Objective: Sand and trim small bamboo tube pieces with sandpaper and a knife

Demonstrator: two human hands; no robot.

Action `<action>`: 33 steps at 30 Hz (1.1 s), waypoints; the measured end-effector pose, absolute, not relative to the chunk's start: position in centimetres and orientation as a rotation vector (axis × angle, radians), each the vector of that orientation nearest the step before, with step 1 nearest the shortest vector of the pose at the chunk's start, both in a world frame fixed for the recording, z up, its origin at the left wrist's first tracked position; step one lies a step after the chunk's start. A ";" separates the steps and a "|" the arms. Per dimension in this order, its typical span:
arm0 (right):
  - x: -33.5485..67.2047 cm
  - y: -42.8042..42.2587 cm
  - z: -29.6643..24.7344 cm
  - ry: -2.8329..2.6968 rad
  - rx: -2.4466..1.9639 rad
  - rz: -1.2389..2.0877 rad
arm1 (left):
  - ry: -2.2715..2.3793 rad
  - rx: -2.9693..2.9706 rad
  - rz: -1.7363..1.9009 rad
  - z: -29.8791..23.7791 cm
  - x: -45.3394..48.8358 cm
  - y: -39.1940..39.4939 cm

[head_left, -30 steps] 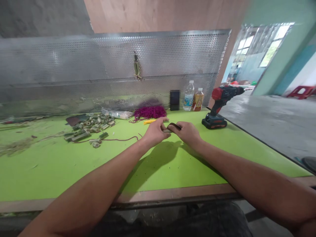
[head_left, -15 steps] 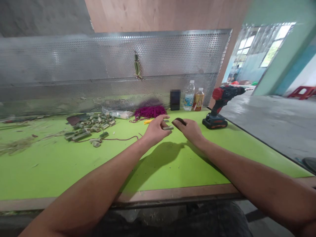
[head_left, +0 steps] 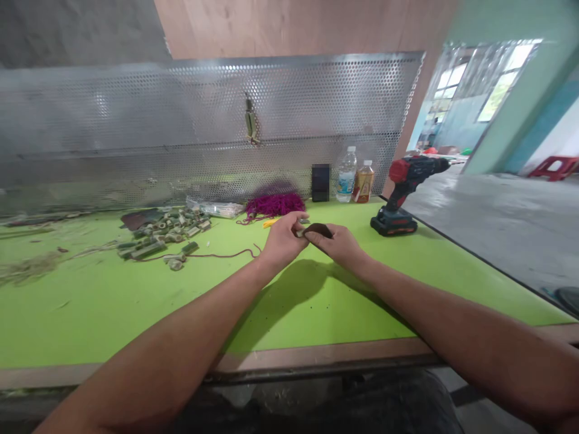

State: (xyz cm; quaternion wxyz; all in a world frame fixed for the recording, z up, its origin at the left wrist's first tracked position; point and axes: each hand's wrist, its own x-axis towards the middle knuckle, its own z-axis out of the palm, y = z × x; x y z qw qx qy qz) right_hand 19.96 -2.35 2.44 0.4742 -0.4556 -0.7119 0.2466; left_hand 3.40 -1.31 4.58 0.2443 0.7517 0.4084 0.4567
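Observation:
My left hand point(head_left: 281, 242) is closed on a short pale-green bamboo piece point(head_left: 300, 233), mostly hidden by the fingers. Between the thumb and fingers of my right hand point(head_left: 346, 246) is a dark, bent piece of sandpaper point(head_left: 321, 229). Both hands meet above the green tabletop, and the sandpaper is up against the end of the bamboo piece. To the left lies a pile of cut bamboo pieces point(head_left: 174, 224), with a dark red cord point(head_left: 221, 255) trailing from it toward my left wrist.
Behind my hands lie a purple bundle of cord point(head_left: 275, 205) and a yellow-handled tool point(head_left: 270, 223). A phone point(head_left: 321, 182), a water bottle point(head_left: 346, 175) and a tea bottle point(head_left: 364, 182) stand at the back. A cordless drill point(head_left: 398, 196) stands at right. A bamboo piece point(head_left: 250, 122) hangs on the perforated panel.
My right hand has moved left, bringing the sandpaper from a small gap away up to the bamboo piece. My left hand has stayed nearly in place.

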 end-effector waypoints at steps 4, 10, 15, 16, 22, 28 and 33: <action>20.5 -1.6 2.2 -1.662 -1.298 0.536 | 1.135 2.026 1.288 4.6 3.2 -1.2; 21.2 -1.5 2.5 -1.574 -1.398 0.537 | 1.188 1.995 1.329 4.5 2.9 -0.9; 20.8 -1.7 2.5 -1.590 -1.305 0.484 | 1.182 2.001 1.274 4.6 3.2 -1.3; 20.7 -1.8 2.5 -1.610 -1.308 0.479 | 1.187 2.009 1.261 4.6 3.3 -1.4; 20.9 -1.5 2.5 -1.709 -1.446 0.376 | 1.198 1.973 1.279 4.7 3.3 -1.5; 21.3 -1.6 2.7 -1.678 -1.494 0.303 | 1.256 1.929 1.298 4.6 3.0 -1.0; 20.9 -1.7 2.4 -1.728 -1.386 0.307 | 1.204 1.938 1.226 4.7 3.4 -1.4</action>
